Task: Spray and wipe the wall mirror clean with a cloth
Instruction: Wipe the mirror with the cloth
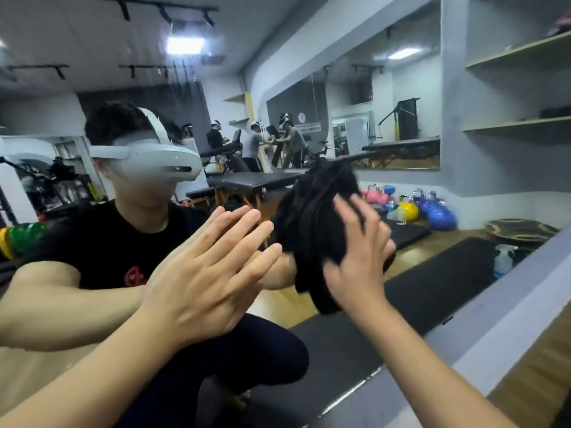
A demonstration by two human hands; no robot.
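The wall mirror [61, 72] fills most of the view, and wet streaks run down its upper part. My left hand [210, 273] lies flat on the glass with straight fingers, meeting its own reflection. My right hand [355, 257] presses a bunched black cloth [312, 211] against the glass with spread fingers; part of the cloth hangs below the palm. The two hands are close together, with the cloth just right of my left fingertips. A clear spray bottle [503, 261] shows low at the right, near the mirror's lower edge.
My reflection crouches in the glass, wearing a white headset. A grey ledge [494, 335] runs diagonally under the mirror. Reflected in the glass are black floor mats [432, 282], a massage table [253, 180], coloured kettlebells [438, 214], wooden shelves [519, 128] and several people at machines.
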